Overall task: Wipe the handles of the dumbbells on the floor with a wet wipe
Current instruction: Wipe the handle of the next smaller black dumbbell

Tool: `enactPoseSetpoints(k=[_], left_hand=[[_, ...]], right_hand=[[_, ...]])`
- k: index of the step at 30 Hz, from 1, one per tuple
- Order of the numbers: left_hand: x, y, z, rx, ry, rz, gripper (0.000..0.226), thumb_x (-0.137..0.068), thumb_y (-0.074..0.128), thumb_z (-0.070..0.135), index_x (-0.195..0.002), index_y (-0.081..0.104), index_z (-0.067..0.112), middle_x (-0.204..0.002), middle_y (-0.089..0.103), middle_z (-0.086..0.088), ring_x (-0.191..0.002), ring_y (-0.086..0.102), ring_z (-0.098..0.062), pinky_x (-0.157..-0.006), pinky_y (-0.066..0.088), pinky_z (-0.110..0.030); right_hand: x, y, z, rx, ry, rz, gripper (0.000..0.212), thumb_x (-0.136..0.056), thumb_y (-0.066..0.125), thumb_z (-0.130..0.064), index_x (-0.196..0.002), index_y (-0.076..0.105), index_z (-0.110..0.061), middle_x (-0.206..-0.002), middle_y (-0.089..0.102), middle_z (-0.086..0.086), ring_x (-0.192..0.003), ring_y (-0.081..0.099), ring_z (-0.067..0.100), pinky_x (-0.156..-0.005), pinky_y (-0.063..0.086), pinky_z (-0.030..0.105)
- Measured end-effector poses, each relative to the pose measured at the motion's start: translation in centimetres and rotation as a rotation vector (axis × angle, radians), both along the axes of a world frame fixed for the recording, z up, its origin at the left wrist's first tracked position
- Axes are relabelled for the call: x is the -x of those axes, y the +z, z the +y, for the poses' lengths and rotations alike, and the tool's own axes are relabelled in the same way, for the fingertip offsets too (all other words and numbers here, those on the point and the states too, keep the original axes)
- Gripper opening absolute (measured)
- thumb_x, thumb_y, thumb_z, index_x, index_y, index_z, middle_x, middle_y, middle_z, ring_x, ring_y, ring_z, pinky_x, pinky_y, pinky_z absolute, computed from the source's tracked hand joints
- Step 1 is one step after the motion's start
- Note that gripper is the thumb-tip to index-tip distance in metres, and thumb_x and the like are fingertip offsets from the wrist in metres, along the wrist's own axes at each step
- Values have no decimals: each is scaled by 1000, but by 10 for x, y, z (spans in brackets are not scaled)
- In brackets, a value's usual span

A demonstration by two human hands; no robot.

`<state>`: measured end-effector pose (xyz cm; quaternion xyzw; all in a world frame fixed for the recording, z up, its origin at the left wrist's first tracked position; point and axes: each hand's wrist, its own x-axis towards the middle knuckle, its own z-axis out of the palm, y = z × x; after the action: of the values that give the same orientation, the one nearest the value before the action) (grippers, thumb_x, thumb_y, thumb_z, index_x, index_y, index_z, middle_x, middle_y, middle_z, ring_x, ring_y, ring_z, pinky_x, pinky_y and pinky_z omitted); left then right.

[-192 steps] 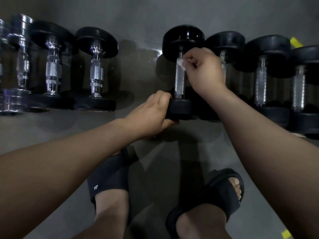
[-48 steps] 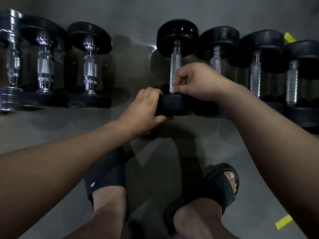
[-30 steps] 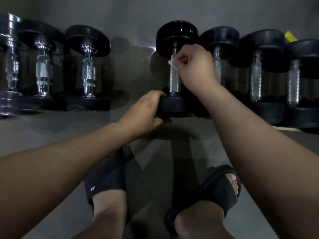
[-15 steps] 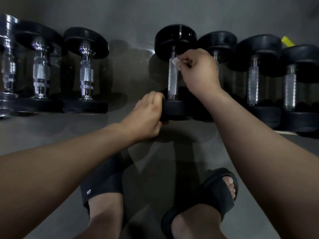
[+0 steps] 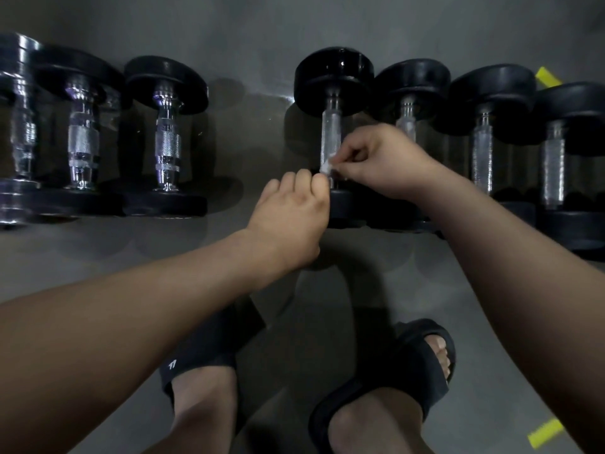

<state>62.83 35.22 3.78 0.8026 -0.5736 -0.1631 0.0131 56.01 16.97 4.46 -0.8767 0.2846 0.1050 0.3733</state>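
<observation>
The grey floor (image 5: 255, 24) carries two runs of dumbbells. The chrome-handled ones (image 5: 167, 139) lie well off to the left of the left grip (image 5: 288, 217). The black-headed ones (image 5: 484, 142) are packed close on the outer side of the right grip (image 5: 383, 162). Between the two grips lies the middle dumbbell (image 5: 334, 75), first of the black run. Its handle (image 5: 330, 129) runs straight away from the person.

The left grip is curled over the left edge of the near head (image 5: 353, 211), apparently to steady it; its thumb is hidden. The right grip is closed in a pinch on the wet wipe (image 5: 327, 166), a small white wad at its fingertips. The wad is pressed on the handle's near end, just beyond the left grip's knuckles.

The step in hand looks like wiping this one handle, with the stroke at its near limit. Beyond the right grip the knurled bar lies bare up to the far head.

To do it well, the wipe should wrap round the bar rather than dab one face, and travel the full length to the far collar. Firm pressure would push it into the knurling. The left grip could roll the head so the underside comes up. The next handle sits close by the right grip's knuckles, so strokes should stay straight. The wad is small and may need refolding to a fresh face.
</observation>
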Motion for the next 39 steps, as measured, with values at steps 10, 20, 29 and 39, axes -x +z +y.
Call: enactPoseSetpoints(k=[10, 20, 29, 39], left_hand=[[0, -13, 15, 210, 180, 342, 55, -77, 74, 19, -123, 46, 6, -121, 47, -12, -110, 47, -32, -91, 46, -42], [-13, -27, 26, 183, 215, 632, 72, -82, 75, 16, -144, 40, 7, -141, 47, -11, -130, 47, -24, -108, 33, -22], [-9, 1, 3, 6, -67, 141, 47, -77, 66, 15, -117, 42, 4, -118, 45, -17, -104, 49, -35, -88, 43, -40], [-5, 1, 3, 1, -34, 99, 55, -82, 65, 19, -126, 37, 4, -123, 43, -14, -111, 48, -32, -89, 43, -38]], right_hand=[[-40, -16, 9, 444, -133, -230, 18, -93, 60, -16, -94, 76, -6, -102, 62, 13, -82, 60, 20, -71, 39, 17], [-43, -12, 6, 438, -118, -180, 20, -96, 60, -18, -102, 76, -9, -108, 61, 12, -88, 60, 20, -73, 35, 15], [-32, -4, -7, 393, -254, -307, 15, -91, 66, -24, -94, 77, -14, -96, 62, 4, -84, 60, 13, -79, 45, 16], [-14, 6, 6, 229, 258, -141, 10, -88, 71, -15, -90, 81, -13, -92, 68, 3, -86, 62, 11, -81, 48, 23]])
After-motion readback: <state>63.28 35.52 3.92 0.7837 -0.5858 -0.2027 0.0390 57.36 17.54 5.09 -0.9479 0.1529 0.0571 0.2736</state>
